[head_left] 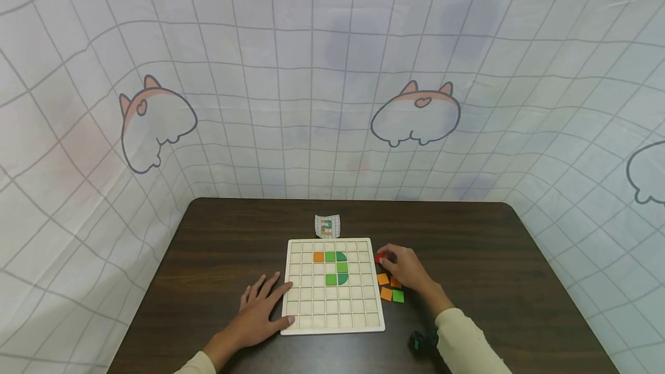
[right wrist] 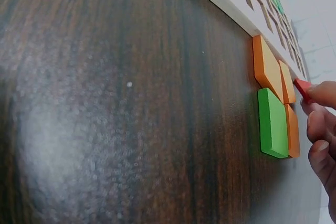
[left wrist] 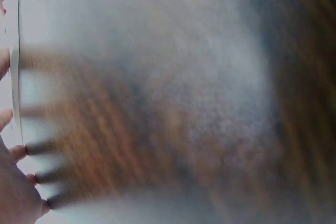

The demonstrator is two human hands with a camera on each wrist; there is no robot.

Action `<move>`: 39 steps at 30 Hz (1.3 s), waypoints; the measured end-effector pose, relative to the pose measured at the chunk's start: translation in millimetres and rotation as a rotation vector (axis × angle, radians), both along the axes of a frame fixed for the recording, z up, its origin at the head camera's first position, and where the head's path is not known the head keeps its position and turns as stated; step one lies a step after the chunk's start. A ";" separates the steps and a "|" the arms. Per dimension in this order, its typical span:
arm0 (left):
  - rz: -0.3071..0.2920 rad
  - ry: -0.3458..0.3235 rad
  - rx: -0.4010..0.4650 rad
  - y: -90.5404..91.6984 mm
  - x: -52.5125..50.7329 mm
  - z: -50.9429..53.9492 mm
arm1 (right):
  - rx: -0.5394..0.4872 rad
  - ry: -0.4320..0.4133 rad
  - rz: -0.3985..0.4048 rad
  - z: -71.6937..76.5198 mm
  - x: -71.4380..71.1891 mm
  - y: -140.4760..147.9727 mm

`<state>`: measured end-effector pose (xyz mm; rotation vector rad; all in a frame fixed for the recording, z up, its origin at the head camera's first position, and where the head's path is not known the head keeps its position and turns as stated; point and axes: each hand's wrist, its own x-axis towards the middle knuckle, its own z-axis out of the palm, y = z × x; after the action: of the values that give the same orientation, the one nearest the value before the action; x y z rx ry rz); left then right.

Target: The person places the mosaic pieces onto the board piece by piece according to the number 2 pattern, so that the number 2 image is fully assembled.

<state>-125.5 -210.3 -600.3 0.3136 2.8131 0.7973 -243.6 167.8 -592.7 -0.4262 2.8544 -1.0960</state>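
Note:
A cream grid board (head_left: 306, 307) lies on the table, with several tiles set in its cells: an orange square (head_left: 318, 257), green squares (head_left: 342, 267) and dark green rounded pieces (head_left: 342, 279). My left hand (head_left: 257, 316) has its fingers spread, thumb and a fingertip touching the board's left edge. Just off the board's right side, my right hand (head_left: 407, 267) pinches a red tile (right wrist: 302, 88) between thumb and finger. Orange tiles (right wrist: 268, 66) and a green tile (right wrist: 274, 121) lie beside the board, near that hand.
Behind the board is a small paper card (head_left: 327, 226) printed with a coloured grid pattern. A black device (head_left: 419, 342) sits by the right sleeve. Grid-patterned white cloth (head_left: 312, 74) with cartoon animals surrounds the dark wood table (head_left: 218, 247).

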 end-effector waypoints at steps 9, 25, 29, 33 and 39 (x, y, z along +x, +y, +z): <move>-0.002 0.007 0.003 0.2 1.5 0.8 | 0.011 0.009 0.038 0.7 0.6 0.2; 0.000 0.025 0.012 -0.3 1.8 1.1 | -0.013 0.004 0.053 0.6 1.4 1.8; 0.001 0.028 0.002 -0.1 1.9 0.1 | -0.025 0.008 0.064 0.4 1.5 2.5; 0.000 0.024 -0.006 -0.2 1.7 -0.9 | -0.043 0.006 0.062 1.5 0.8 1.7; 0.000 0.017 -0.011 0.0 0.9 -1.4 | -0.108 -0.010 0.073 9.2 2.4 -4.5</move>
<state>-124.6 -210.3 -601.7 0.3197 2.8322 0.7827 -241.2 163.3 -583.5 -0.5255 2.7552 -1.2394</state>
